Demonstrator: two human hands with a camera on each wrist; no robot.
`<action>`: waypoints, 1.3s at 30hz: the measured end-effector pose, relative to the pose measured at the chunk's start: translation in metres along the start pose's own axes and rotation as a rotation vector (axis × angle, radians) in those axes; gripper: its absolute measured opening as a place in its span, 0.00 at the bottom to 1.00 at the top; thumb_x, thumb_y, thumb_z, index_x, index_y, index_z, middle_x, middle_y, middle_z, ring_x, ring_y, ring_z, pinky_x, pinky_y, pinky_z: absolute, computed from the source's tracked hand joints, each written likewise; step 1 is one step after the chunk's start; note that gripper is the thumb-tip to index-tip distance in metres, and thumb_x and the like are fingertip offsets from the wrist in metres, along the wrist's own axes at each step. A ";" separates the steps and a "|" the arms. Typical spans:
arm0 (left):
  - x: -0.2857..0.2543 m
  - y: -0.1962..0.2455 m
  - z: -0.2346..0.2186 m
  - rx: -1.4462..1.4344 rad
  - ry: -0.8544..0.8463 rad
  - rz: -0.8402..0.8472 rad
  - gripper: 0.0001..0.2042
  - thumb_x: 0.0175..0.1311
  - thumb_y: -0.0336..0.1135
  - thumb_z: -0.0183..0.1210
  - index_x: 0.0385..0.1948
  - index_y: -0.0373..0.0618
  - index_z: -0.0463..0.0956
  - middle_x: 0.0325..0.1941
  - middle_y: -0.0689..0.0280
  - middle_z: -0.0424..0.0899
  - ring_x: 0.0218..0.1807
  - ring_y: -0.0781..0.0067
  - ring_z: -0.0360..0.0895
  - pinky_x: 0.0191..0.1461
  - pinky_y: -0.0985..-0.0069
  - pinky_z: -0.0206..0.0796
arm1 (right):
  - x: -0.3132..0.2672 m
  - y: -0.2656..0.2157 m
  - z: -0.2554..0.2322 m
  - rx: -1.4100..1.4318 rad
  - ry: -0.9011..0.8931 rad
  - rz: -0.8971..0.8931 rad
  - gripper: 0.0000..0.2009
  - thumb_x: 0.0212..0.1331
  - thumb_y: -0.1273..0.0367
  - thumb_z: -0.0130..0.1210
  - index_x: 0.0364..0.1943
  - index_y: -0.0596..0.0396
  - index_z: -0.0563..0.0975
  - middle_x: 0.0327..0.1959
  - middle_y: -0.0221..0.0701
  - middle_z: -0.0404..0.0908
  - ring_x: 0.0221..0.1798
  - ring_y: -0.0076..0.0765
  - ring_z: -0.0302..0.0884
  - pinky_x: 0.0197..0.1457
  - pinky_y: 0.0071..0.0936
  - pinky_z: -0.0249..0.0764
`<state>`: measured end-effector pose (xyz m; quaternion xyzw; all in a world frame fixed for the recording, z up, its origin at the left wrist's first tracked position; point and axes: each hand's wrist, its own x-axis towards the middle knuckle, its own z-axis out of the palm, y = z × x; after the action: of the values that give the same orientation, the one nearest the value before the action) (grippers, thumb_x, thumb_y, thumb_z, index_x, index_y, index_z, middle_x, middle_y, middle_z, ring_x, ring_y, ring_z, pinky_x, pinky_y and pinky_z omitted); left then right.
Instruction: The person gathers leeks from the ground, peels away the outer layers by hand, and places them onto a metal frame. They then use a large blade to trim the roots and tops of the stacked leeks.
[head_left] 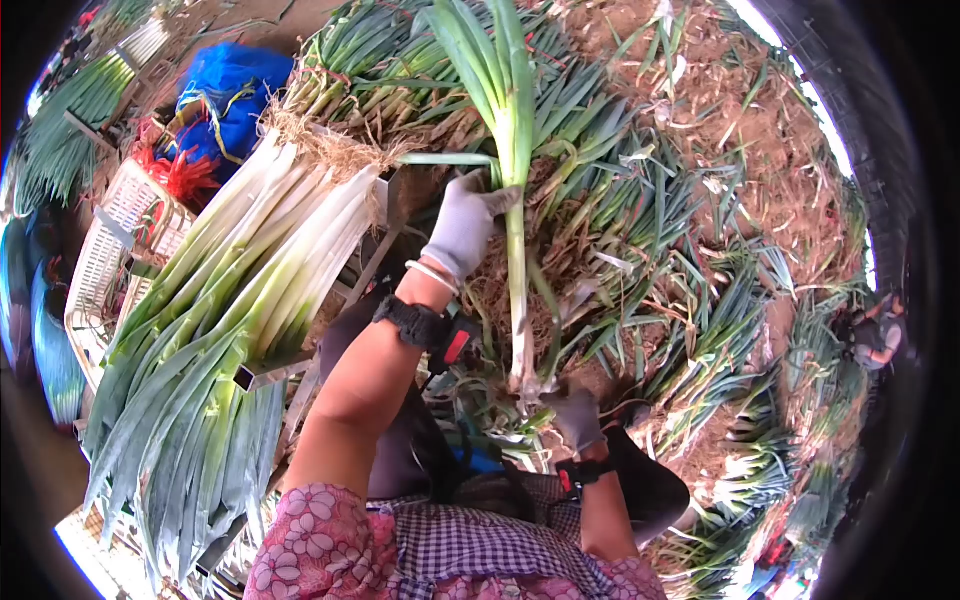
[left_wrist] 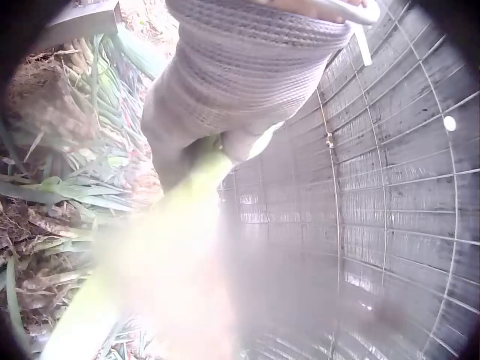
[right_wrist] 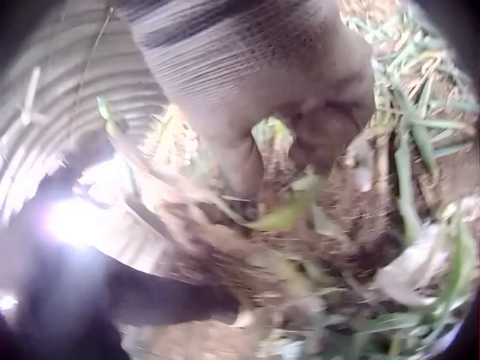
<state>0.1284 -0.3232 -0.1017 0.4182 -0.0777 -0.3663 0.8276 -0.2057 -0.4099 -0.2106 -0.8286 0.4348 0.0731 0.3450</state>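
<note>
My left hand [head_left: 466,225], in a pale knit glove, grips a long leek [head_left: 516,250] around its stem. The leek stands nearly upright in the head view, green leaves at the top and white root end toward me. In the left wrist view the gloved fingers [left_wrist: 176,161] curl round the stem, which is washed out by glare. My gloved right hand [head_left: 577,420] is low beside the root end. A thin loose leaf strip [right_wrist: 281,217] passes just under its bent fingers in the right wrist view; I cannot tell whether they pinch it.
Trimmed leeks [head_left: 250,240] lie stacked on a metal frame [head_left: 270,374] at left. Behind are a white plastic basket [head_left: 105,255] and a blue bag [head_left: 230,95]. Untrimmed leeks [head_left: 640,200] and leaf scraps cover the soil at right. Another person [head_left: 880,333] is at the far right.
</note>
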 end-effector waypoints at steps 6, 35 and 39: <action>-0.018 -0.003 0.028 -0.283 -0.316 -0.088 0.17 0.62 0.30 0.57 0.49 0.33 0.66 0.33 0.62 0.77 0.34 0.65 0.80 0.38 0.70 0.75 | 0.024 -0.190 -0.074 0.246 0.412 -0.588 0.12 0.52 0.67 0.60 0.41 0.56 0.79 0.28 0.34 0.82 0.28 0.35 0.79 0.36 0.28 0.72; -0.030 0.012 0.022 -0.099 -0.598 0.034 0.28 0.54 0.41 0.55 0.53 0.28 0.67 0.22 0.60 0.75 0.26 0.65 0.76 0.53 0.56 0.71 | 0.042 -0.155 -0.014 0.178 -0.298 -0.299 0.08 0.56 0.67 0.54 0.29 0.56 0.78 0.30 0.38 0.81 0.33 0.33 0.79 0.36 0.30 0.72; -0.032 0.032 0.012 -0.159 -0.423 -0.025 0.22 0.56 0.33 0.55 0.51 0.28 0.67 0.21 0.67 0.70 0.22 0.73 0.71 0.45 0.58 0.76 | 0.010 -0.021 0.040 -0.645 -0.321 -0.250 0.20 0.60 0.49 0.49 0.37 0.50 0.81 0.28 0.40 0.82 0.33 0.44 0.82 0.36 0.36 0.76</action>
<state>0.1176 -0.2975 -0.0648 0.2663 -0.2151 -0.4612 0.8186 -0.1764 -0.3830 -0.2347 -0.9192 0.2256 0.2924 0.1364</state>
